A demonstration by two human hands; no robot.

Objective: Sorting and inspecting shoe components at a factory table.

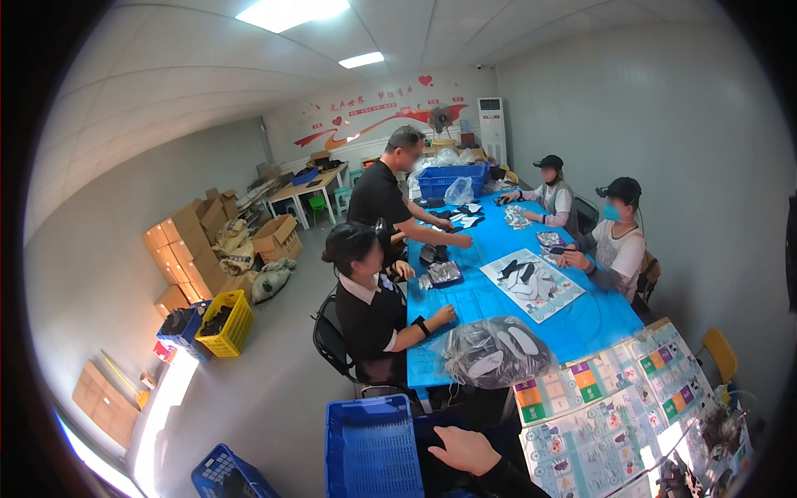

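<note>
My right hand point(465, 451) reaches in from the lower right, in a dark sleeve, with its fingers stretched out to the left and nothing in them. It hovers over a dark space beside a blue plastic crate point(374, 448). On the near end of the blue-covered table point(465, 309) lies a clear plastic bag point(498, 353) full of black and white pieces. Just to the right of my hand stand printed sheets point(573, 444) with pictures and coloured blocks. My left hand is out of view.
Several people sit or stand around the table; one person point(365, 299) sits at its near left. A printed white sheet point(531, 286) holds black and white pieces. A yellow crate point(226, 324), a blue crate point(232, 473) and cardboard boxes point(183, 257) stand on the left.
</note>
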